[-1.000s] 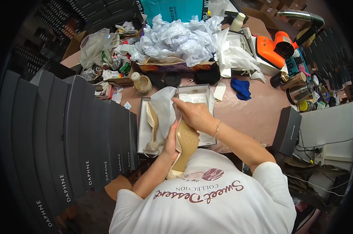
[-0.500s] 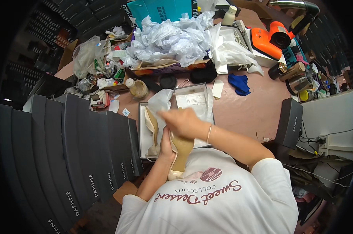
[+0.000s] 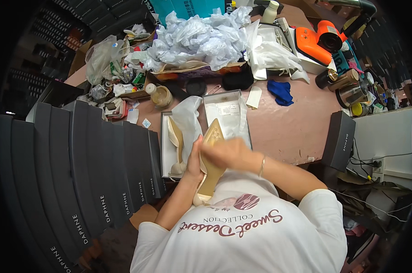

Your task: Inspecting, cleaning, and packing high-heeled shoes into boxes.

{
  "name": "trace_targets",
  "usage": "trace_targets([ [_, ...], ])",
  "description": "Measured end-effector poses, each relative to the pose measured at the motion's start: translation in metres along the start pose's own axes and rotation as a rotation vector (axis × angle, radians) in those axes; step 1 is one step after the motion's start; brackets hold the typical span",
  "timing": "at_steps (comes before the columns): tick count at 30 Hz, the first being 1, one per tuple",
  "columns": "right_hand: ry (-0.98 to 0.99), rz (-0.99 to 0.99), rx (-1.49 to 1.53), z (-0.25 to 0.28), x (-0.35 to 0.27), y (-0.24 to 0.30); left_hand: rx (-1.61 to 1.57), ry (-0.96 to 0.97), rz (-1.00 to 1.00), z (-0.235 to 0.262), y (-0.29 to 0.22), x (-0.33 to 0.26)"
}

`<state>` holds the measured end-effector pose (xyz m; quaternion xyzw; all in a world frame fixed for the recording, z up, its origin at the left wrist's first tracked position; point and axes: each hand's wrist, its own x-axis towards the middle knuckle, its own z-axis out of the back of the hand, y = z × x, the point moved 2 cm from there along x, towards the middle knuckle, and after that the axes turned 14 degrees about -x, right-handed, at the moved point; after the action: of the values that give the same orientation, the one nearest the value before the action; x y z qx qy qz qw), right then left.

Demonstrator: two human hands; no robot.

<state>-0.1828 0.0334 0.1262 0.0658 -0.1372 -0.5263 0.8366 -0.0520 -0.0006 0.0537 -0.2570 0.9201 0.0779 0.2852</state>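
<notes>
Your left hand (image 3: pixel 194 159) grips the beige shoe (image 3: pixel 210 159) from its left side, fingers closed on it, sole up and toe pointing away over the open box (image 3: pixel 166 154). Your right hand (image 3: pixel 228 152) lies across the sole, fingers curled onto it. The second shoe (image 3: pixel 175 143) lies in the box beside white tissue (image 3: pixel 188 118); black boxes (image 3: pixel 87 168) stack at left.
</notes>
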Motion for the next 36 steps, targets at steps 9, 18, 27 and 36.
trace_targets([
  [9, -0.286, -0.348, 0.417, -0.03, 0.036, -0.055, 0.091, 0.193, -0.081, 0.001, -0.002, -0.001],
  [18, -0.157, -0.641, 2.038, -0.06, 0.017, -0.075, 0.057, 0.089, -0.281, -0.012, -0.023, -0.012],
  [27, -0.312, -0.531, 1.681, -0.042, 0.043, -0.074, -0.071, 0.061, -0.238, -0.009, -0.036, -0.011],
  [36, -0.274, -0.622, 1.282, -0.058, 0.02, -0.069, -0.073, 0.106, -0.228, -0.007, -0.043, 0.001],
])
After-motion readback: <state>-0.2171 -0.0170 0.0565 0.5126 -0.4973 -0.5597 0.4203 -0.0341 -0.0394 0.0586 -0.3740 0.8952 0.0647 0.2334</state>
